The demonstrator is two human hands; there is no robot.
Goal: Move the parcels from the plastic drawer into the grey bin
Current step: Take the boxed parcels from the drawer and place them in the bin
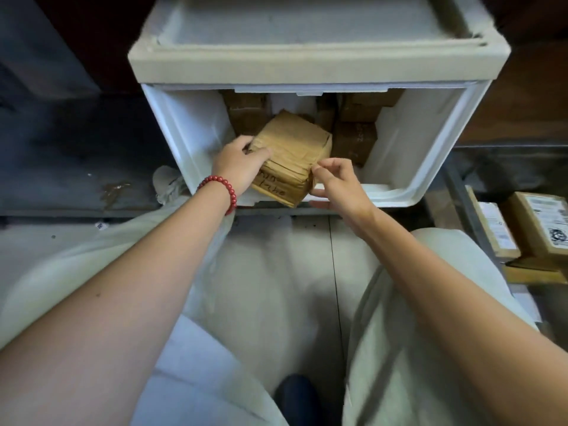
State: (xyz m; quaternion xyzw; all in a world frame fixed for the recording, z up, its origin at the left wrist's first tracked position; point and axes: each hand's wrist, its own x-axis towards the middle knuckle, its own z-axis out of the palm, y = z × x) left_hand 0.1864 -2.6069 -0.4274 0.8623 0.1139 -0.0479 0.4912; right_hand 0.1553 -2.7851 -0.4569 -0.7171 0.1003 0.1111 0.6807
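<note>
You are crouching in front of the open plastic drawer (408, 142) and holding a brown taped parcel (292, 155) tilted over its front lip. The near end is hanging out towards you and the far end is inside. Your left hand (239, 167) is gripping the parcel's left side, with the fingers curled over the far edge and the thumb lying across the top. Your right hand (341, 187) is taking only the near right corner, forefinger above and thumb below, while its other fingers are curling loosely around nothing. The grey bin is not showing anywhere, so I cannot tell which way you are going to carry the parcel.

The weak point, as I judge it, is that right-hand pinch. The tape is looking smooth, and if the weight is sitting towards the far end, the corner may be slipping out as you lift. The parcel would then be swinging on your left hand and dropping onto the lip or the floor between your knees. Getting your right palm underneath first would be guarding against that.

The other parcels (353, 139) are standing close behind this one. Dragging it instead of lifting it clear may be tipping them over. Your bead bracelet (221, 187) is riding right at the lip and could be catching there. The labelled boxes (541, 222) on your right are not part of this job.
</note>
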